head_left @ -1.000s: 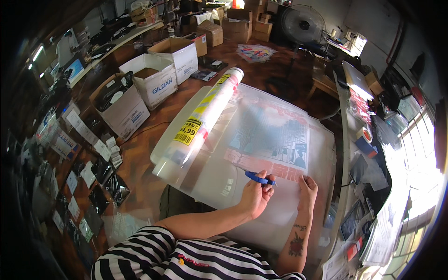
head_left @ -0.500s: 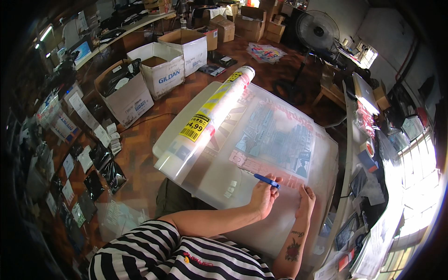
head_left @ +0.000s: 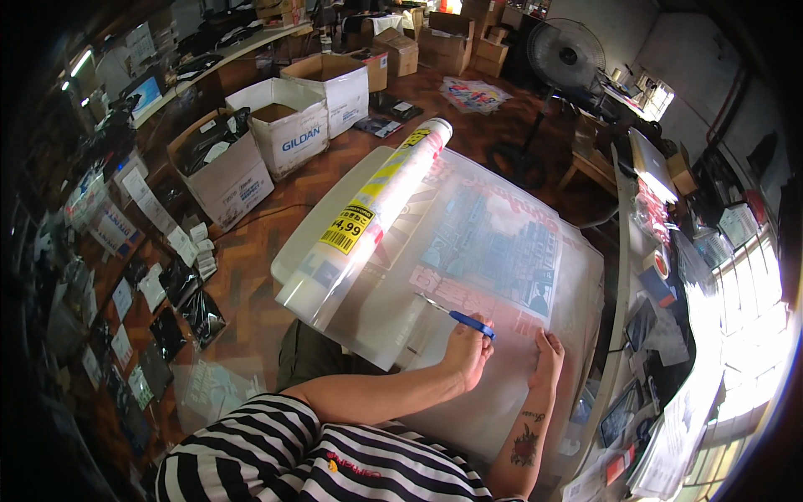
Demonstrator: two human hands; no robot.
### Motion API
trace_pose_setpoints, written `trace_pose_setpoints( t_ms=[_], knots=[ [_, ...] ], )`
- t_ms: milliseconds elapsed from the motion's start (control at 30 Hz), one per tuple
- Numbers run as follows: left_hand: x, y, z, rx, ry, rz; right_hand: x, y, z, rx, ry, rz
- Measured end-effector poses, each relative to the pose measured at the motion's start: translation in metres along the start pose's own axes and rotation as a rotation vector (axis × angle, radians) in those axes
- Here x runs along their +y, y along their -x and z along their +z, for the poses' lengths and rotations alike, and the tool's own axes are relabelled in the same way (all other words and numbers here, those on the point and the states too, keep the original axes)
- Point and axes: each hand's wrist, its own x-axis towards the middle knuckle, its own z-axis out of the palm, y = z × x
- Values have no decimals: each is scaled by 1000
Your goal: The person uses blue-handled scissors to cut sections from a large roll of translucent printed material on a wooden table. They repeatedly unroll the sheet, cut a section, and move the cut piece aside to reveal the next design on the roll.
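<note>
Compared with the earlier frames, the hands sit in much the same spot on the sheet, and the pen has barely shifted, its tip edging a little further up-left.

The left hand is closed around a blue pen, whose long axis runs up and to the left from the fist, the pale tip resting on the printed sheet. The right hand lies open, fingers spread flat on that sheet just beside the left, pinning it down; the two hands are close but not touching. The left hand is the nearer one to the pink band of print where the pen tip lies, which stretches away up-left of it.

That sheet lies spread over the white tabletop, reaching nearly to the near edge by the person's striped shirt. Along its left side lies a long clear-wrapped roll, its axis running from near-left to far-right, well apart from the hands. Between roll and hands the sheet lies open and uncluttered. Cardboard boxes stand on the wooden floor beyond.
</note>
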Motion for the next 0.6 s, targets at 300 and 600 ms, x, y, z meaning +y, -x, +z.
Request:
trace_pose_setpoints(
  t_ms=[300,600],
  knots=[
    [8,19,6,2,-86,-25,-4,-4,-3,32,-85,127],
    [20,21,9,101,-213,-142,-24,2,-2,-74,-89,73]
  ],
)
